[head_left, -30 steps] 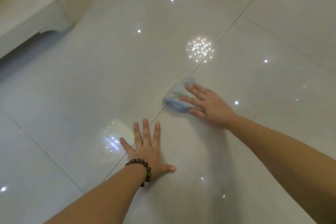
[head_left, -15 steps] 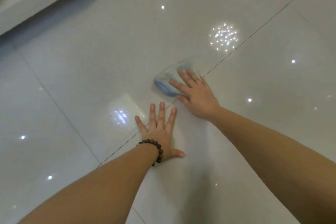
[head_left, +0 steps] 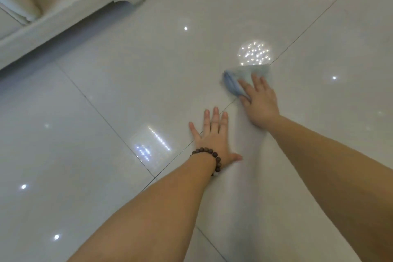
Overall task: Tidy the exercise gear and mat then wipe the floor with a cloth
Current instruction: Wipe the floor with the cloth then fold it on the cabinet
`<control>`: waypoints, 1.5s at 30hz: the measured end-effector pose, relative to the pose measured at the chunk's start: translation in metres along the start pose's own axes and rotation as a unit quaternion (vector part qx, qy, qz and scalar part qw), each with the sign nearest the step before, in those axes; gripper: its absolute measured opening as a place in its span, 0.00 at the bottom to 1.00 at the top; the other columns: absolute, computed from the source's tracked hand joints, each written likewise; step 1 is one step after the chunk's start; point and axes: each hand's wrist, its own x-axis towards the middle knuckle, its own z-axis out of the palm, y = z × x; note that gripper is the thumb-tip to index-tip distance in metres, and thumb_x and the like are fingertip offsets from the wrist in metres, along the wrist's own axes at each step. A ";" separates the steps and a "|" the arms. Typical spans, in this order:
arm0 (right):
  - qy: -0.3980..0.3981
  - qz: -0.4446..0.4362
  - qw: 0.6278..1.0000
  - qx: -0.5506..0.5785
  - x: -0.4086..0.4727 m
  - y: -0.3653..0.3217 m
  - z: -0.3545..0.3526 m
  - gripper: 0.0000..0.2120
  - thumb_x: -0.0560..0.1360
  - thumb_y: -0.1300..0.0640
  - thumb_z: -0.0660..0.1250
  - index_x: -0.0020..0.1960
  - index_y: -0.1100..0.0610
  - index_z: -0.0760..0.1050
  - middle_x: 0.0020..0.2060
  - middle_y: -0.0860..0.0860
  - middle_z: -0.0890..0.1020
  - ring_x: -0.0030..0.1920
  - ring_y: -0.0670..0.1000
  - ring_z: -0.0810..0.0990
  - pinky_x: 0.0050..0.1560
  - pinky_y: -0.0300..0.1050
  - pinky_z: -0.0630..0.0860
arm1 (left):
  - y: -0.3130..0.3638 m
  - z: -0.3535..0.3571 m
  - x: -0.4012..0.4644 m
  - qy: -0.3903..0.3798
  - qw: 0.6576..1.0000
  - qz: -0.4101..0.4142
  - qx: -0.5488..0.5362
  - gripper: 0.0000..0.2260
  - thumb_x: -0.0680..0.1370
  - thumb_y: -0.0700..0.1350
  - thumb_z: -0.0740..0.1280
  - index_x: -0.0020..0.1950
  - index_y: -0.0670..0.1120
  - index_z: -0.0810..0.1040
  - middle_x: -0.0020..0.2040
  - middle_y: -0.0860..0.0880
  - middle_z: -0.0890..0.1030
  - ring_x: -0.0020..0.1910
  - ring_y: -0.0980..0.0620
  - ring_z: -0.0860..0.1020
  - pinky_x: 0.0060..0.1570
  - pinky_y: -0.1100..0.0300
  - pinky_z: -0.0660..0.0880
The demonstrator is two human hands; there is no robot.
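I am working the blue cloth [head_left: 235, 83] across the glossy tiled floor [head_left: 131, 95], and it is lying under and just ahead of my right hand [head_left: 260, 102], bunched into a roll on the side toward the other hand. My right fingers [head_left: 256, 80] are lying straight and slightly apart, pressing flat on the cloth rather than curling round it. To wipe well, I judge I should be keeping the palm low and the pressure even, so the cloth is travelling with the fingers instead of rolling up further. Overlapping passes across the grout line [head_left: 297, 42] running beyond the fingertips should be avoiding streaks. My left hand [head_left: 212, 136], beaded bracelet [head_left: 209, 157] at the wrist, is bracing me, fingers splayed flat on the tile just behind the cloth. Well beyond the left fingers, a pale piece of furniture [head_left: 70, 6] is standing.
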 end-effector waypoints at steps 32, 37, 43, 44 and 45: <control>0.036 -0.151 0.988 0.021 -0.095 -0.078 0.046 0.23 0.76 0.46 0.52 0.70 0.46 0.68 0.73 0.53 0.65 0.73 0.57 0.61 0.70 0.55 0.61 | -0.152 0.006 -0.077 -0.089 0.986 -0.133 0.052 0.73 0.51 0.79 0.66 0.63 0.44 0.14 0.60 0.42 0.13 0.65 0.37 0.19 0.63 0.26 0.37; 0.175 0.407 0.887 0.127 -0.109 -0.002 0.028 0.24 0.78 0.50 0.55 0.73 0.52 0.64 0.75 0.59 0.59 0.75 0.60 0.55 0.73 0.52 0.52 | -0.152 0.005 -0.078 -0.086 0.987 -0.127 0.054 0.73 0.50 0.79 0.66 0.61 0.45 0.13 0.58 0.43 0.12 0.66 0.38 0.20 0.64 0.27 0.37; 0.094 -0.041 0.993 0.057 -0.163 -0.155 0.096 0.22 0.75 0.50 0.54 0.68 0.43 0.70 0.73 0.50 0.66 0.74 0.54 0.61 0.70 0.57 0.57 | -0.151 0.005 -0.081 -0.072 0.989 -0.118 0.048 0.72 0.50 0.79 0.67 0.61 0.46 0.13 0.57 0.45 0.11 0.67 0.39 0.21 0.64 0.28 0.38; 0.086 -0.092 0.991 0.051 -0.167 -0.141 0.092 0.22 0.75 0.49 0.54 0.67 0.43 0.70 0.72 0.50 0.67 0.74 0.54 0.62 0.69 0.56 0.59 | -0.151 0.005 -0.081 -0.067 0.990 -0.116 0.049 0.73 0.50 0.79 0.67 0.62 0.46 0.14 0.58 0.45 0.12 0.68 0.39 0.21 0.65 0.28 0.39; 0.101 -0.093 0.989 0.045 -0.168 -0.118 0.090 0.22 0.75 0.49 0.55 0.68 0.44 0.70 0.72 0.50 0.67 0.73 0.54 0.63 0.69 0.56 0.61 | -0.151 0.006 -0.082 -0.062 0.990 -0.114 0.048 0.73 0.50 0.79 0.67 0.63 0.46 0.15 0.61 0.44 0.13 0.68 0.39 0.22 0.65 0.28 0.39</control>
